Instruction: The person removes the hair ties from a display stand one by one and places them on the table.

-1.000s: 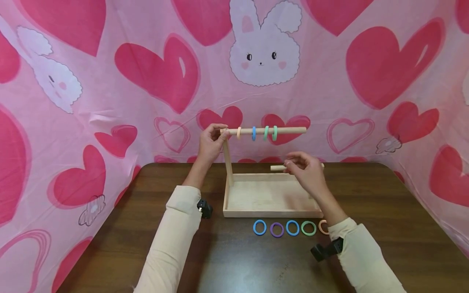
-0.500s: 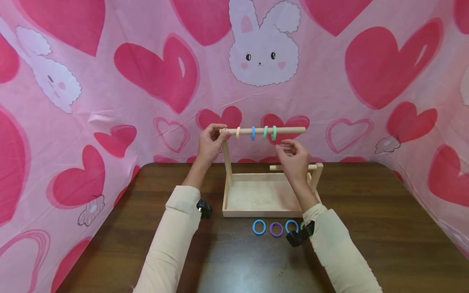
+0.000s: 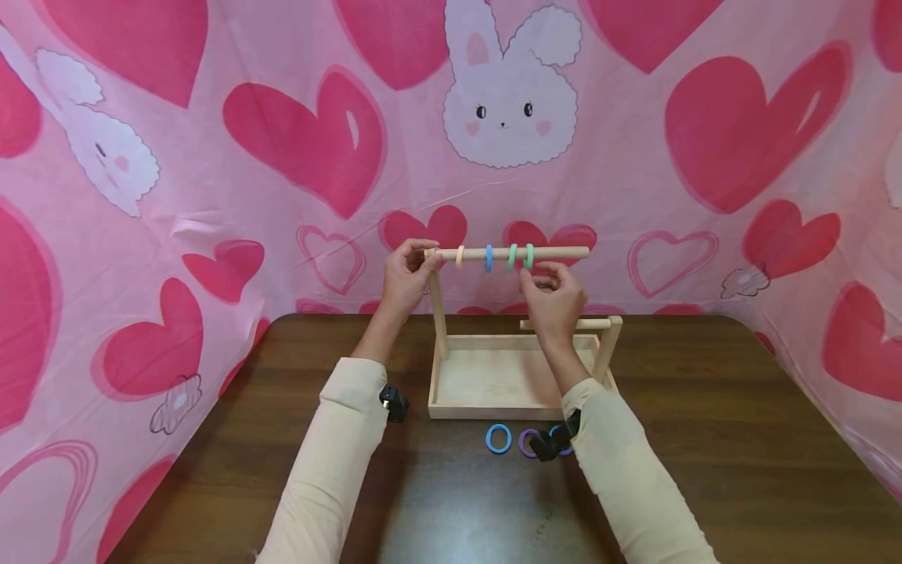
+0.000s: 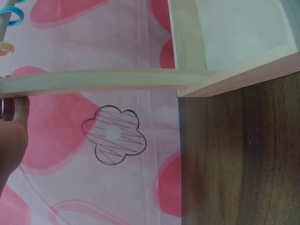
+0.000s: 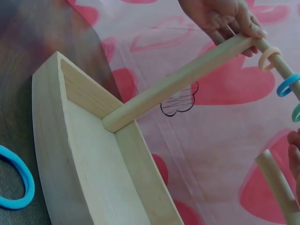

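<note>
Left hand (image 3: 409, 270) grips one rod (image 3: 557, 252) bearing four rings (image 3: 488, 263); right hand (image 3: 557, 299) curled, its hold unclear

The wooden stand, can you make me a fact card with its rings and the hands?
Stand: wooden, tray base
Upper bar: orange ring, blue ring, two green rings
Lower bar: partly hidden
Left hand: grips upper bar's left end
Right hand: at the rightmost green ring; touch unclear
Table: blue ring; purple ring and second blue ring, partly hidden
</note>
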Demonstrator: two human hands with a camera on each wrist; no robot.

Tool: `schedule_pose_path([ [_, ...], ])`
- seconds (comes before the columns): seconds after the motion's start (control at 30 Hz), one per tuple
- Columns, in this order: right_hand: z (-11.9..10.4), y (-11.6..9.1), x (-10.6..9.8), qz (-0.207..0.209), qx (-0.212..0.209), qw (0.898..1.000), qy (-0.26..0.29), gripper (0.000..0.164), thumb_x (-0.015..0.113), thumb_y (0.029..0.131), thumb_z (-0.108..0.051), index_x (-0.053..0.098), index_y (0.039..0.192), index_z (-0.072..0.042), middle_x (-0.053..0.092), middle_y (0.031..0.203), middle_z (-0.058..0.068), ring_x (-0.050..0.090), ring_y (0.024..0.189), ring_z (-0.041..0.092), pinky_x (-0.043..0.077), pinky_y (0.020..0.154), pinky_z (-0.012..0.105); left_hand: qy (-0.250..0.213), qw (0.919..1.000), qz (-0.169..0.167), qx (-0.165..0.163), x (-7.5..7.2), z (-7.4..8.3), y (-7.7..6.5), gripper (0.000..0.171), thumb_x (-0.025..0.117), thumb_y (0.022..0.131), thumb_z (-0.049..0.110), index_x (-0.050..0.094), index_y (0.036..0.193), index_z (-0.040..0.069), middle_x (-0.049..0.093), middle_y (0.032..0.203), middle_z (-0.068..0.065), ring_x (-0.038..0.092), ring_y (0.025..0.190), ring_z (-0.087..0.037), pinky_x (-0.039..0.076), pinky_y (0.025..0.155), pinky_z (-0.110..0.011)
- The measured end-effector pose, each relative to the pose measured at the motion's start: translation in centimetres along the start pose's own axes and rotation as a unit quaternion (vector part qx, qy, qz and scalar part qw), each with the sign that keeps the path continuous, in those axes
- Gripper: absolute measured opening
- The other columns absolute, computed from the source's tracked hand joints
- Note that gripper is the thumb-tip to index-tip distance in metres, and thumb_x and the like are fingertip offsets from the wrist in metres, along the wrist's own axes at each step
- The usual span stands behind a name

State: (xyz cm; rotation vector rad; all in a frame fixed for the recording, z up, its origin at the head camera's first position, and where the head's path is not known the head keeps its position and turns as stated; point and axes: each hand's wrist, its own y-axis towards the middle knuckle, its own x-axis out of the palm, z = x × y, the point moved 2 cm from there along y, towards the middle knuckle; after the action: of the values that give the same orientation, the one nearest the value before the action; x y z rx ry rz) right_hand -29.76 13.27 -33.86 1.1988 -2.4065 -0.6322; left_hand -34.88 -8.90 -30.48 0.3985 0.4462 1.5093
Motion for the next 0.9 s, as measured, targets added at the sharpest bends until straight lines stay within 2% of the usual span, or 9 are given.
schedule_pose_path([
  [0.1, 0.02, 0.11, 0.27, 0.004, -0.003, 1.000, -0.009, 0.022, 0.079, 0.084, -0.007, 0.072, 0.098, 0.008, 0.072, 0.078, 0.032, 0.060, 0.054, -0.015, 0.050, 0.056, 0.006, 0.000, 1.0000, 0.001, 0.000, -0.03, 0.02, 0.01, 0.024, 0.069, 0.093, -0.001, 0.064, 0.115, -0.012, 0.071, 0.097, -0.014, 0.064, 0.080, 0.000, 0.056, 0.077, -0.014],
  [0.2, 0.07, 0.20, 0.48, 0.005, -0.003, 1.000, -0.009, 0.022, 0.078, 0.084, -0.007, 0.072, 0.098, 0.009, 0.072, 0.079, 0.032, 0.060, 0.054, -0.015, 0.050, 0.055, 0.006, -0.001, 1.0000, 0.001, 0.001, -0.05, 0.02, 0.01, 0.024, 0.069, 0.093, -0.001, 0.064, 0.114, -0.012, 0.071, 0.095, -0.009, 0.065, 0.080, 0.000, 0.056, 0.076, -0.015],
  [0.47, -0.01, 0.35, 0.70, 0.004, -0.009, 1.000, -0.001, 0.019, 0.075, 0.086, -0.006, 0.073, 0.096, 0.010, 0.072, 0.079, 0.032, 0.060, 0.054, -0.014, 0.049, 0.054, 0.006, 0.003, 1.0000, 0.003, 0.007, 0.04, -0.08, 0.01, 0.024, 0.069, 0.092, -0.002, 0.064, 0.114, -0.012, 0.071, 0.099, -0.021, 0.063, 0.079, 0.000, 0.056, 0.075, -0.014],
  [0.73, -0.26, 0.50, 0.45, 0.003, -0.010, 1.000, 0.009, 0.017, 0.074, 0.087, -0.004, 0.074, 0.096, 0.010, 0.072, 0.081, 0.033, 0.061, 0.054, -0.013, 0.050, 0.055, 0.007, -0.006, 1.0000, 0.005, 0.005, 0.17, -0.02, 0.00, 0.024, 0.069, 0.092, -0.004, 0.065, 0.114, -0.012, 0.072, 0.095, -0.010, 0.063, 0.080, 0.000, 0.056, 0.076, -0.015],
  [0.9, -0.34, 0.55, 0.21, 0.000, -0.015, 1.000, 0.013, 0.017, 0.074, 0.087, -0.004, 0.074, 0.096, 0.011, 0.071, 0.080, 0.034, 0.061, 0.054, -0.013, 0.050, 0.055, 0.007, -0.010, 0.9999, 0.006, 0.005, 0.17, 0.12, -0.06, 0.023, 0.069, 0.092, -0.005, 0.064, 0.113, -0.013, 0.072, 0.096, -0.013, 0.064, 0.080, 0.000, 0.056, 0.077, -0.015],
])
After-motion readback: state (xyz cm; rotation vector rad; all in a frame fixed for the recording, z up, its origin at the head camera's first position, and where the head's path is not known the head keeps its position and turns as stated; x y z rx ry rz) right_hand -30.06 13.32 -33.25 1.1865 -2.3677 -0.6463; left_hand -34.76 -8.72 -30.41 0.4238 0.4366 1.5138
